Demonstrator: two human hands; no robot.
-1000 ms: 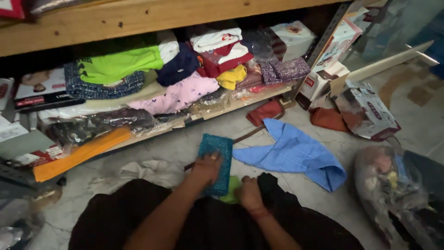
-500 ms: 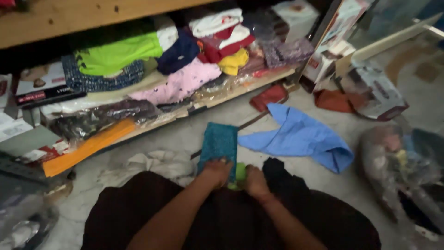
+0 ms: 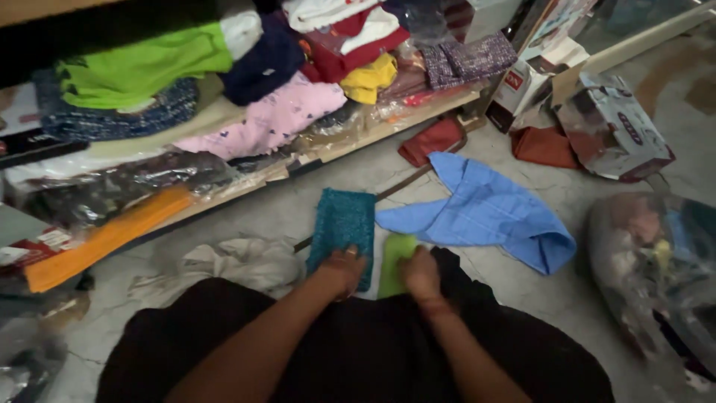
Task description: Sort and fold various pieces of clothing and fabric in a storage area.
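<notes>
Sitting on the floor (image 3: 246,213), I have my left hand (image 3: 341,270) pressed flat, fingers open, on the near end of the teal cloth (image 3: 343,224) lying before my lap. My right hand (image 3: 420,272) pinches the green cloth (image 3: 395,261) just beside it. I judge I'm mid-fold; next needs a steady pull and smoothing. A blue cloth (image 3: 485,213) lies right.

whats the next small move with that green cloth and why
Probably smooth the green cloth flat with the right hand. It lies bunched under that hand beside the teal folded cloth, which the left hand presses at its near edge.
</notes>
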